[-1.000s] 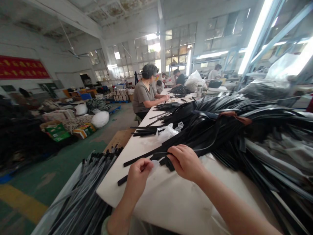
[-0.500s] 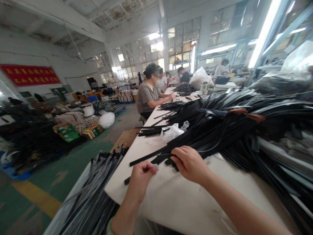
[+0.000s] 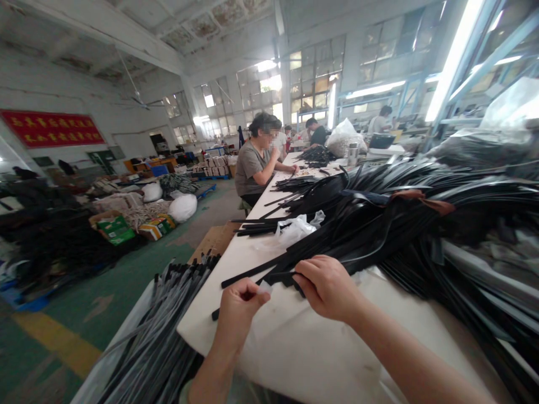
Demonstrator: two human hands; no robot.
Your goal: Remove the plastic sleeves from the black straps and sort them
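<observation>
My left hand (image 3: 239, 306) is closed, thumb and forefinger pinching the mouth of a thin clear plastic sleeve (image 3: 265, 287); the rest of the sleeve seems to hang faintly below. Just to its right, my right hand (image 3: 326, 287) grips a flat black strap (image 3: 280, 277) close to one end. That end points left at the sleeve, apart from it or only just touching; I cannot tell which. More black straps (image 3: 248, 274) lie on the white table (image 3: 303, 348) behind both hands, some partly hidden by them.
A large heap of black straps (image 3: 404, 224) covers the table's right side. Beside it lies a crumpled white plastic bag (image 3: 298, 225). Sleeved straps (image 3: 164, 336) fill a container at lower left. Across the table's far left edge sits a co-worker (image 3: 255, 163).
The strap's end now shows clearly between my hands, and the sleeve's mouth stands out more at my left fingertips. The co-worker has raised one hand to the face.
</observation>
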